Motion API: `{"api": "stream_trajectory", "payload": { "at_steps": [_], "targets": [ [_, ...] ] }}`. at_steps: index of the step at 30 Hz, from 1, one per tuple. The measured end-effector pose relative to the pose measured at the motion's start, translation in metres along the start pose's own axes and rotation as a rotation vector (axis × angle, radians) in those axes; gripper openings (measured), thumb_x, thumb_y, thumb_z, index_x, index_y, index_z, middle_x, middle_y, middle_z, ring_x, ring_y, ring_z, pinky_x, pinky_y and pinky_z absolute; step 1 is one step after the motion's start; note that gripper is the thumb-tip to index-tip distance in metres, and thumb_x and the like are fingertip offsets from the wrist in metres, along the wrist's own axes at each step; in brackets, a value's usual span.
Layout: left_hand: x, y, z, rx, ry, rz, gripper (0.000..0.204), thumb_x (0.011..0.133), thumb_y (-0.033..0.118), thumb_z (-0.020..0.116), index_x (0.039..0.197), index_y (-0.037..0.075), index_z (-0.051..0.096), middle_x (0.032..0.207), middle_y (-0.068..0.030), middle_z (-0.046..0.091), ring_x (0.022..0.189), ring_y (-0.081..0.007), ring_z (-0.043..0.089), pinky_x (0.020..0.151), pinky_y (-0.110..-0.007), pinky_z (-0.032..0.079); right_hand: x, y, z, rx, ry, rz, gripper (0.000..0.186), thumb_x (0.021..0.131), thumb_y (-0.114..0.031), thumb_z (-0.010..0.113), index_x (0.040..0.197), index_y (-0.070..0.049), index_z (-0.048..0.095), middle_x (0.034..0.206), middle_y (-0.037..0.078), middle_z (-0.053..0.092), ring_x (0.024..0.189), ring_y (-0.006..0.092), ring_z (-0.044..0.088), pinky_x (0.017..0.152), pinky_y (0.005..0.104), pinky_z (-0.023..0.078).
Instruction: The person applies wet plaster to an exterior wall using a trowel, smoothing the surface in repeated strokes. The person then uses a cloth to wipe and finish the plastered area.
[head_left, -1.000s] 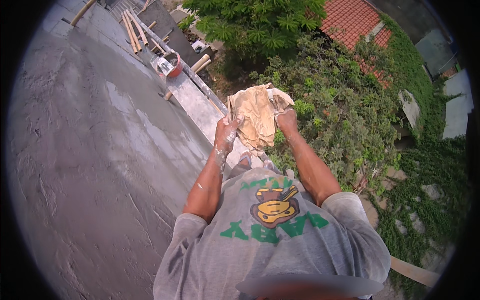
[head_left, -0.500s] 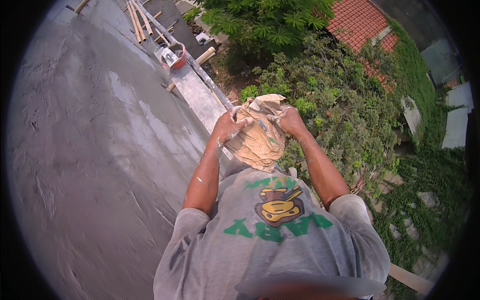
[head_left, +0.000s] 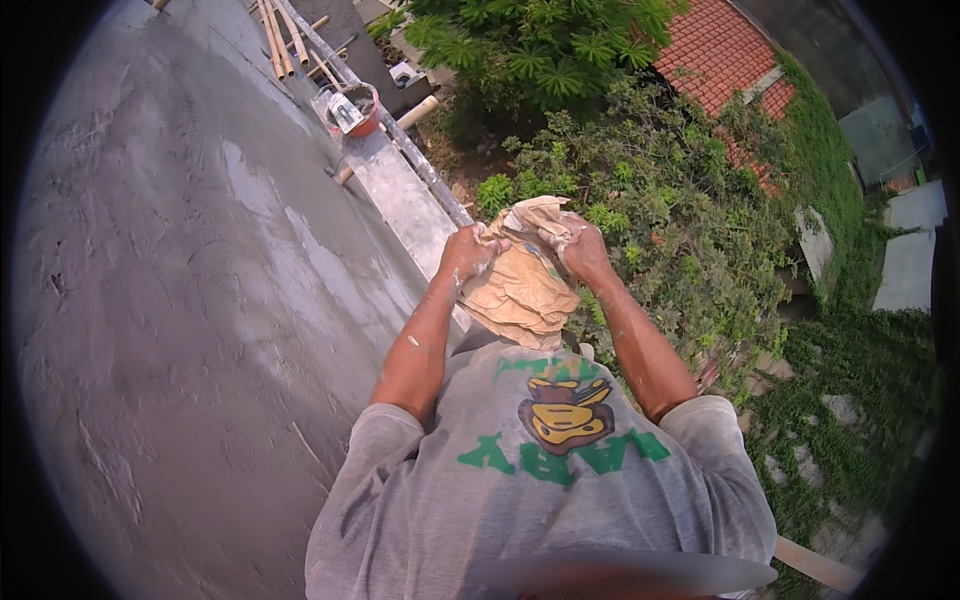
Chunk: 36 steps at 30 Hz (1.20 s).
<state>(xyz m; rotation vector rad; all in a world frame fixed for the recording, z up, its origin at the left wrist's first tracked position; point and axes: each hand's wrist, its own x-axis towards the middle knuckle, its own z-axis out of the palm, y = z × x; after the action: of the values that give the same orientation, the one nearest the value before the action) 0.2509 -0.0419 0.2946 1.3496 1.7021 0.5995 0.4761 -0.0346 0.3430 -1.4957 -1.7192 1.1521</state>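
A crumpled brown paper sack hangs in front of my body, with its upper edge bunched and folded over. My left hand is closed on the sack's upper left side, with pale dried mortar on the fingers. On the upper right side my right hand grips the same edge, its fingers wrapped round the folded paper. Some of the fingertips are hidden behind the sack.
To my left rises a wall of wet grey plaster. A narrow plank runs ahead beside a metal rail, carrying a red bucket with a tool on it. Bamboo poles lie beyond. Shrubs grow far below on the right.
Both hands have closed more tightly on the sack's upper edge. Its top is now folded over further, hiding part of the printed patch. The view has shifted slightly.
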Motion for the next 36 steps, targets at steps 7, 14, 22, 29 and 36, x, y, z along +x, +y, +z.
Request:
{"api": "stream_trajectory", "payload": {
  "at_steps": [7, 14, 22, 29, 36],
  "targets": [
    [0.004, -0.006, -0.023, -0.223, -0.180, -0.175, 0.032, 0.080, 0.026, 0.076, 0.101, 0.002, 0.069, 0.087, -0.0053, 0.068, 0.075, -0.0128, 0.060, 0.070, -0.028, 0.048, -0.003, 0.004, 0.030, -0.337, -0.132, -0.392, 0.039, 0.082, -0.016, 0.072, 0.118, -0.006, 0.063, 0.129, 0.019, 0.056, 0.122, 0.0381, 0.050, 0.103, 0.0426, 0.042],
    [-0.004, -0.002, -0.036, -0.711, -0.387, -0.161, 0.044, 0.086, 0.031, 0.074, 0.116, -0.001, 0.063, 0.103, -0.0081, 0.068, 0.093, -0.0151, 0.063, 0.083, -0.030, 0.051, 0.019, 0.019, 0.010, 0.299, -0.259, 0.156, 0.054, 0.084, -0.020, 0.072, 0.132, -0.002, 0.055, 0.129, 0.011, 0.061, 0.114, 0.0191, 0.056, 0.100, 0.0310, 0.042],
    [0.001, 0.022, -0.034, 0.003, -0.249, 0.118, 0.110, 0.068, 0.055, 0.081, 0.151, 0.008, 0.026, 0.149, -0.0253, 0.035, 0.141, -0.0318, 0.032, 0.116, -0.049, 0.021, 0.017, 0.029, 0.003, 0.487, -0.123, 0.407, 0.040, 0.082, -0.004, 0.067, 0.121, -0.001, 0.064, 0.111, 0.006, 0.069, 0.092, 0.0146, 0.064, 0.082, 0.0297, 0.051],
    [-0.036, 0.071, 0.007, 0.502, -0.530, 0.475, 0.112, 0.062, 0.063, 0.079, 0.152, 0.019, 0.027, 0.155, -0.0153, 0.029, 0.142, -0.0342, 0.030, 0.117, -0.056, 0.011, 0.019, 0.042, -0.010, 0.179, -0.081, 0.458, 0.035, 0.071, -0.014, 0.077, 0.102, 0.000, 0.072, 0.094, 0.009, 0.072, 0.079, 0.0151, 0.066, 0.069, 0.0318, 0.051],
    [-0.060, 0.059, 0.013, 0.352, -0.561, 0.424, 0.115, 0.062, 0.062, 0.079, 0.152, 0.014, 0.025, 0.156, -0.0187, 0.024, 0.141, -0.0384, 0.029, 0.117, -0.044, 0.024, 0.004, 0.068, -0.015, 0.510, -0.061, 0.602, 0.037, 0.073, -0.007, 0.074, 0.107, 0.007, 0.068, 0.099, 0.011, 0.071, 0.079, 0.0161, 0.067, 0.070, 0.0317, 0.056]
  ]
}}
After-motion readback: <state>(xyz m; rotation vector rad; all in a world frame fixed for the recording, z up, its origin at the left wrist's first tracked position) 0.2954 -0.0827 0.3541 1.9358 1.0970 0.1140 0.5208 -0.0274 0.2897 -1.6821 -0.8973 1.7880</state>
